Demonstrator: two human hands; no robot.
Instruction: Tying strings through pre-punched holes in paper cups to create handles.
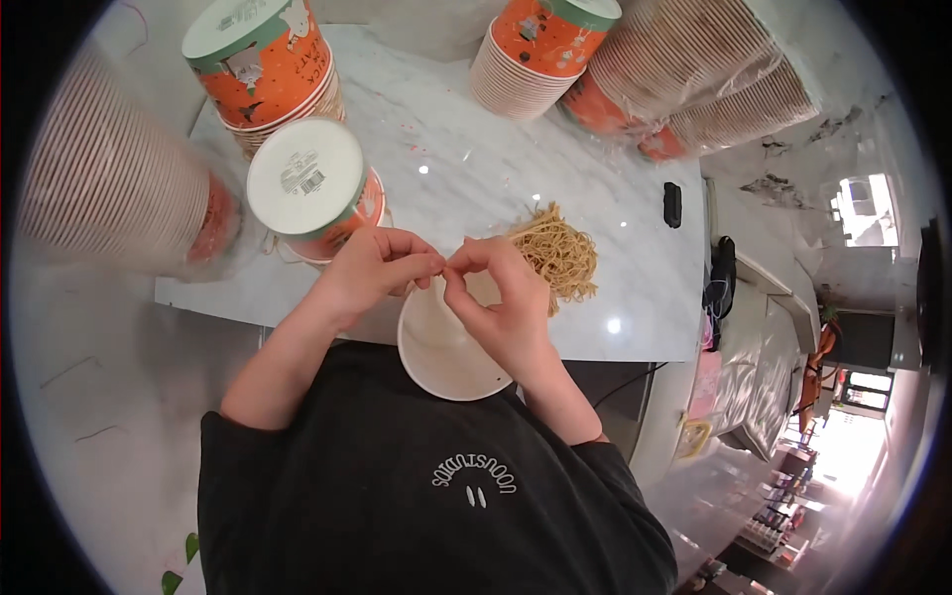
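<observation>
Above a white paper tub (pixel 448 357), my left hand (pixel 372 273) and my right hand (pixel 501 297) meet fingertip to fingertip. Each has thumb and index finger pinched together; whatever is between them is too small to make out. The tub stands at the table's near edge against my dark shirt, its open mouth facing up and partly covered by my right hand. Just beyond that hand lies a heap of thin, tan, tangled strands (pixel 560 253). Left of my left hand, an orange printed tub (pixel 305 188) sits upside down on a stack, its pale base up.
More upturned orange tubs (pixel 260 69) stand at the far left, and another stack (pixel 535 59) at the back. Plastic-wrapped tub stacks rise at the left (pixel 119 188) and back right (pixel 694 69). A small black object (pixel 672 205) lies near the marbled table's (pixel 635 317) right edge.
</observation>
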